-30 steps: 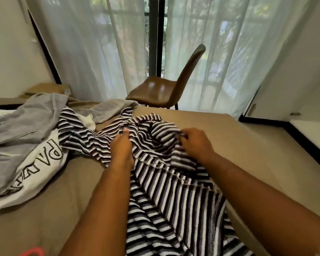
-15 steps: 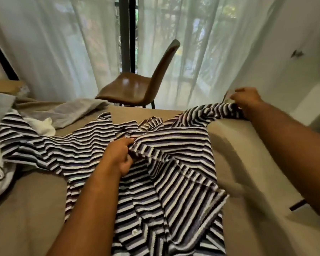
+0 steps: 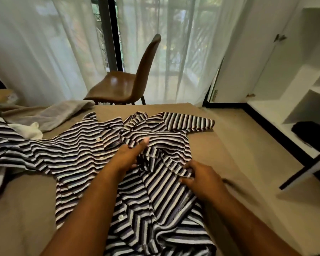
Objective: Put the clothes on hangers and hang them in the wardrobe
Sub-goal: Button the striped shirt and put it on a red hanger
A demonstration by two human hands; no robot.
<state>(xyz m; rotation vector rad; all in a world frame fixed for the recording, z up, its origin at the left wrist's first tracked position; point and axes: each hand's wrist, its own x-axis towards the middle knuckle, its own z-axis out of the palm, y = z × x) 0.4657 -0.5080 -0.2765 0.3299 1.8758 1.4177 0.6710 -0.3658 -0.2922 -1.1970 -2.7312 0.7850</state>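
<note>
A black, white and blue striped button shirt [image 3: 78,154] lies spread open on the tan bed [image 3: 229,150], its right sleeve stretched out flat toward the wardrobe. My left hand [image 3: 130,156] holds a fold of the shirt front just below the collar, thumb on top. My right hand [image 3: 201,175] pinches the shirt's other front edge a little nearer to me. The white wardrobe [image 3: 266,58] stands at the right with open shelves. No hanger is in view.
More clothes lie at the bed's left: a grey garment [image 3: 59,113] and a white one [image 3: 31,131]. A brown chair [image 3: 126,85] stands beyond the bed before sheer curtains. A black item [image 3: 308,133] sits on a low wardrobe shelf.
My right hand let go of the sleeve it had pulled out to the right and came back to the shirt's front edge. The shirt now lies flatter and more spread out.
</note>
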